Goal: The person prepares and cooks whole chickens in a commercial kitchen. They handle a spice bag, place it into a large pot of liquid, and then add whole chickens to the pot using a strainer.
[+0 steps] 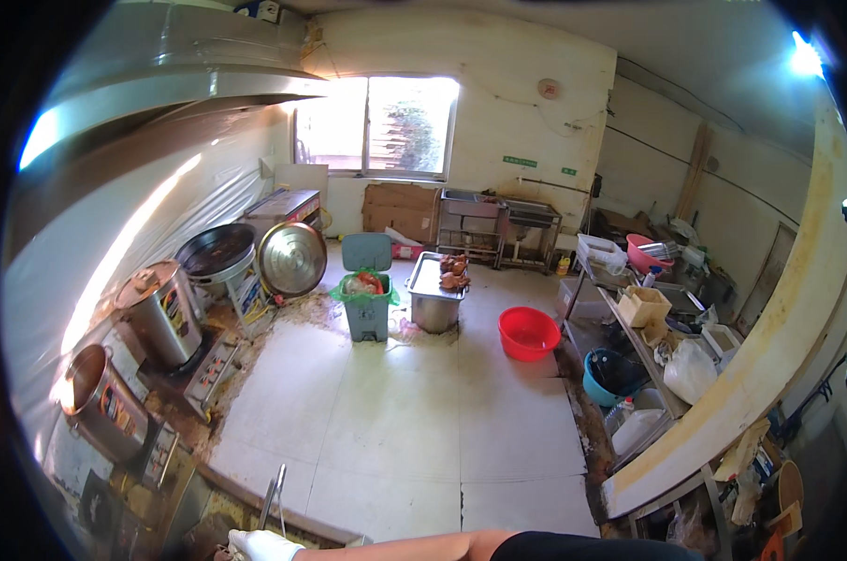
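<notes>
One white-gloved hand is in view at the bottom left, at the end of a bare forearm that reaches in from the lower right below a black sleeve; I take it for my right hand [265, 545]. Its fingers look closed around a two-armed metal tool, probably tongs [274, 494], which points up and away. A small brownish thing shows at the fingertips, too cut off to name. Under the hand lies a metal-edged work surface [318, 534]. My left hand is out of view.
Tall steel stockpots [107, 407] stand by gas burners [213, 368] on the left. Ahead are a grey bin [367, 315] and a steel container [436, 312] with browned meat [454, 272] on top. A red basin [528, 335] sits near cluttered shelves [634, 336].
</notes>
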{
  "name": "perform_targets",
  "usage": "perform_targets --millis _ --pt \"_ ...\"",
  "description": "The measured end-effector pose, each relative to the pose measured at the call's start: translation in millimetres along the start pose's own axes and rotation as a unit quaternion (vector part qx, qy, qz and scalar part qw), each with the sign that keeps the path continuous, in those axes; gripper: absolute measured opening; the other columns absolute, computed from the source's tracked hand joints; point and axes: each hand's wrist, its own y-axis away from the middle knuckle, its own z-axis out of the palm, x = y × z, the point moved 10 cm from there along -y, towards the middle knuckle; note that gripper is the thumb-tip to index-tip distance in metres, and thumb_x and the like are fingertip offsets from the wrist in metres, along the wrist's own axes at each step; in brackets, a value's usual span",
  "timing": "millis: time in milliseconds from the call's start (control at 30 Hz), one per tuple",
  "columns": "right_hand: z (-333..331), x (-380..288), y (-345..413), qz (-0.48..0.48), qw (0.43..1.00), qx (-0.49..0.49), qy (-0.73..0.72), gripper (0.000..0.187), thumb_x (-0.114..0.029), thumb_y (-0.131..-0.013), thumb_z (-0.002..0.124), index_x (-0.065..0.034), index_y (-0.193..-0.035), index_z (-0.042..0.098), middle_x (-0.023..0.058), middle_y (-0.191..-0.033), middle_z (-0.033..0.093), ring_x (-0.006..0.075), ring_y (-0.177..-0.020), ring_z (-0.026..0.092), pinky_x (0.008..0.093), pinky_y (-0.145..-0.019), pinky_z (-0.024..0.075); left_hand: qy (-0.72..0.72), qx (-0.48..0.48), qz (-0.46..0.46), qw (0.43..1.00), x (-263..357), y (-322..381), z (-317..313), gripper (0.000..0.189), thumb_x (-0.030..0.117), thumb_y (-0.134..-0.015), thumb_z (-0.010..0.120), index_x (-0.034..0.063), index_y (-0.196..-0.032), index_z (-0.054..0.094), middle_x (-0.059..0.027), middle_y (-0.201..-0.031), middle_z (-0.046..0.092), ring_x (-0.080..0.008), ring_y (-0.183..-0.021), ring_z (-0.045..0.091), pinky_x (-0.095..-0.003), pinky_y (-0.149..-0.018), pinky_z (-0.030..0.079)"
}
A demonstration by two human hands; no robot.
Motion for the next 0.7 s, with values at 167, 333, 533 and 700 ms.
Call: perform_targets --millis 167,333,533,700 --pt "-95 82 -53 0.026 0.994 0.069 -0.079 0.018 -0.018 -0.095 0.065 -0.0022 -0.094 0.057 0.0215 -0.088 0.068 0.0388 -0.084 0.065 0.0450 -0.079 0.0527 -0.151 -0.015 0.276 0.949 32 -71 114 0.016 0.007 -0.101 0.059 -0.0023 -0.101 0.071 -0.0136 -0.091 0.068 -0.0225 -0.077 0.064 -0.0333 -0.070 0.053" --pt "-195 134 -108 0.054 0.993 0.058 -0.090 0.023 -0.023 -0.097 0.068 -0.0042 -0.092 0.056 0.0180 -0.085 0.066 0.0317 -0.079 0.061 0.0437 -0.078 0.0520 -0.166 0.008 0.279 0.946 21 -166 201 0.016 0.008 -0.099 0.060 -0.0012 -0.101 0.072 -0.0113 -0.089 0.068 -0.0211 -0.078 0.065 -0.0334 -0.072 0.054" --pt "-322 205 -178 0.070 0.993 0.079 -0.055 0.021 -0.018 -0.095 0.070 -0.0023 -0.100 0.056 0.0236 -0.089 0.067 0.0410 -0.083 0.062 0.0464 -0.080 0.0527 -0.151 0.026 0.225 0.962 9 -268 288 0.016 0.011 -0.097 0.061 0.0004 -0.099 0.074 -0.0064 -0.085 0.067 -0.0170 -0.078 0.065 -0.0324 -0.075 0.053" --pt "-376 183 -253 0.015 0.995 0.069 -0.073 0.029 -0.020 -0.095 0.074 -0.0009 -0.104 0.054 0.0238 -0.092 0.068 0.0414 -0.086 0.066 0.0461 -0.082 0.0537 -0.148 0.086 0.256 0.951 24 -350 318 0.017 0.013 -0.096 0.062 0.0017 -0.098 0.075 -0.0023 -0.081 0.067 -0.0136 -0.079 0.065 -0.0317 -0.076 0.053"
